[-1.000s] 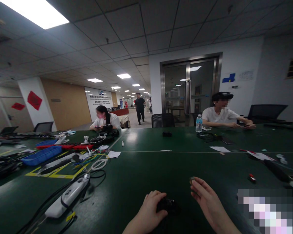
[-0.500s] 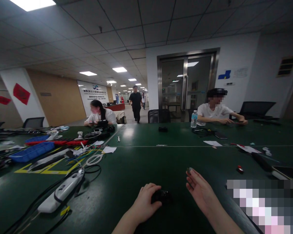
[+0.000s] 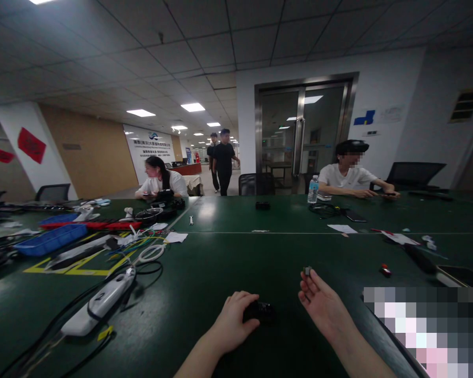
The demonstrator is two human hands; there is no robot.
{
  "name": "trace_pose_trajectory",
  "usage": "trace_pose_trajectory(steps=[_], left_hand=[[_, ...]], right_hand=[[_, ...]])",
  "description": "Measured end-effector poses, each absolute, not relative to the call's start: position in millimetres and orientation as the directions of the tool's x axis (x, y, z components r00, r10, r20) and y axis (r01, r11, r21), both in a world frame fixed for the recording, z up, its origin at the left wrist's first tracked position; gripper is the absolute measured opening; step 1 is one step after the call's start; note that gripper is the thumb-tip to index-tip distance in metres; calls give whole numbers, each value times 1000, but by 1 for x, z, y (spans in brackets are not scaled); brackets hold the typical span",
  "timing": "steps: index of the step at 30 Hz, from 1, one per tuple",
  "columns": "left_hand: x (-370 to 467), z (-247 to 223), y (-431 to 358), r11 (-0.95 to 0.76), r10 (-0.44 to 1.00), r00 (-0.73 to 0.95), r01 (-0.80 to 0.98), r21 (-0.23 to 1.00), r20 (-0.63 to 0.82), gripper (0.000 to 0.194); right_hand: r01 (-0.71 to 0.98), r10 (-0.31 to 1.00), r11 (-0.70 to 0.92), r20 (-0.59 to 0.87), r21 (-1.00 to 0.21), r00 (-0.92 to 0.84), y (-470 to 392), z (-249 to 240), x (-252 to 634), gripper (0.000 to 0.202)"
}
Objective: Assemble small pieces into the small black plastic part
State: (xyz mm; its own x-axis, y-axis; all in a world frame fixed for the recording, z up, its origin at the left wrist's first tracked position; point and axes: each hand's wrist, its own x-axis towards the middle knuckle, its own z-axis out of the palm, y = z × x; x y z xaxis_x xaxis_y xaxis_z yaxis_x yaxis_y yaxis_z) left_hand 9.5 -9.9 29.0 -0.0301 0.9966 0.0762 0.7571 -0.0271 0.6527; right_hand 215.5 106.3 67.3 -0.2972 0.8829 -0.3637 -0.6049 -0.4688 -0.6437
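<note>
My left hand (image 3: 234, 321) rests on the green table, its thumb and fingers curved round the near-left side of a small, glossy black object (image 3: 265, 311). What that object is cannot be made out, and its left part is hidden by my fingers. Off to the right, my right hand (image 3: 324, 304) is raised with the palm turned inward. Between its thumb and fingertips it pinches a tiny grey, metallic-looking piece (image 3: 308, 271). The two hands are apart, with the black object between them.
A white power strip (image 3: 100, 304) with black cables lies at left, near a blue tray (image 3: 51, 240). A red-and-black item (image 3: 385, 270) sits right. Farther back are a wrench (image 3: 191, 220), a water bottle (image 3: 312, 190) and two seated people.
My right hand has tilted slightly, so more of the grey piece shows. The left hand stays at the black object. In the background, a person in black has walked nearer, with another behind.
</note>
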Motion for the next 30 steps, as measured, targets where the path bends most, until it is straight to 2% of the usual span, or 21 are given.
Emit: trace_pose_trajectory(steps=[9, 15, 19, 24, 30], left_hand=[[10, 31, -10, 1, 998, -47, 754, 657, 52, 55], [9, 28, -9, -16, 998, -32, 758, 652, 62, 53], [10, 27, -8, -33, 996, -31, 762, 647, 88, 51], [11, 30, -10, -34, 996, -29, 756, 653, 86, 50], [10, 32, -10, -42, 996, -17, 771, 636, 86, 49]], right_hand=[[-606, 877, -481, -339, -634, -341, 111, 58, 218, 7], [-597, 890, -452, -294, -663, -348, 115, 51, 218, 19], [-598, 871, -489, -327, -635, -366, 116, 48, 217, 10], [-596, 856, -515, -332, -616, -396, 116, 45, 216, 10], [-514, 874, -473, -311, -716, -373, 109, 51, 213, 18]])
